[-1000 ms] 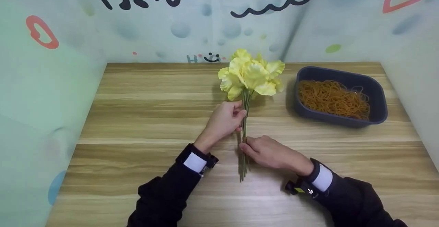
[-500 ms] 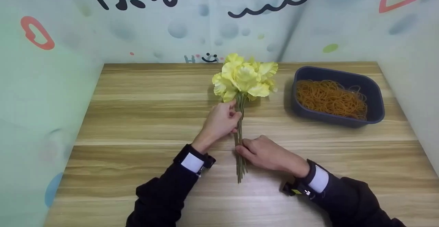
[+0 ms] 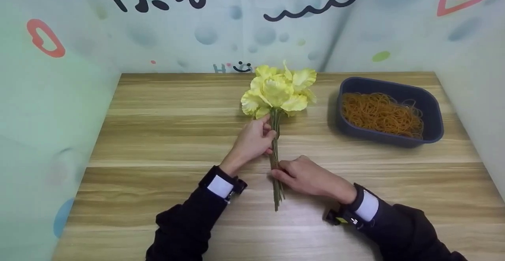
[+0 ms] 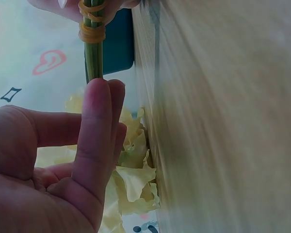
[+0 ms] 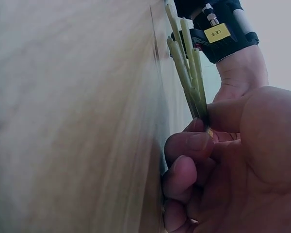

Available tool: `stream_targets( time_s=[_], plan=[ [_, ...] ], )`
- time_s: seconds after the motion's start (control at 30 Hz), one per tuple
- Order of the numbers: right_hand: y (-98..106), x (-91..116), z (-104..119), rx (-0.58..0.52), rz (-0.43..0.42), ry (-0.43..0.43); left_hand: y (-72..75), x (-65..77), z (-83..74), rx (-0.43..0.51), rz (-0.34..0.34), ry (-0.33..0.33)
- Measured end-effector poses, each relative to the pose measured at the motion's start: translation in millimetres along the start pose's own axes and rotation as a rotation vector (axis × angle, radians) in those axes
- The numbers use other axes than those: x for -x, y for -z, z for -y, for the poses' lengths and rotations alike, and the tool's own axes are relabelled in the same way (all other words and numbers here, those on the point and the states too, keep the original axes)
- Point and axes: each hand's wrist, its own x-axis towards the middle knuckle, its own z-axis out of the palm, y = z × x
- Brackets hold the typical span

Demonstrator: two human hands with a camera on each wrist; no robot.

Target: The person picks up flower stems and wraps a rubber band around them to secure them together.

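Note:
A bunch of yellow flowers point(image 3: 278, 89) lies along the middle of the table, blossoms toward the back wall. Just under the blossoms, my left hand point(image 3: 254, 137) pinches the green stems between thumb and fingers. Lower down, the fingers and thumb of my right hand point(image 3: 309, 174) grip the same stems. An orange rubber band point(image 4: 92, 34) is wound in several loops round the stems, close to the right hand in the left wrist view. The cut stem ends point(image 5: 186, 68) stick out past the right hand's grip in the right wrist view.
A dark blue plastic tub point(image 3: 378, 137) stands at the back right of the wooden table point(image 3: 158, 142). Inside it lies a heap of orange rubber bands point(image 3: 382, 115). Printed cloth walls point(image 3: 173, 36) enclose the back and both sides.
The flower bunch and both hands have shifted slightly left. The blossoms have turned a little, so their petals lie differently. Both hands keep their hold on the stems.

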Motion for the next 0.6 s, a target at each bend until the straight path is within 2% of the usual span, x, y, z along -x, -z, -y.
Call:
stream_targets(
  time_s=[0.27, 0.6],
  plan=[
    [0.6, 0.6, -2.2, -0.007, 0.019, 0.037, -0.6, -0.9, 2.3, -0.002, 0.026, 0.034],
    [1.0, 1.1, -2.8, 0.002, 0.022, 0.031, -0.4, -1.7, 3.1, -0.022, 0.046, 0.043]
  ],
)
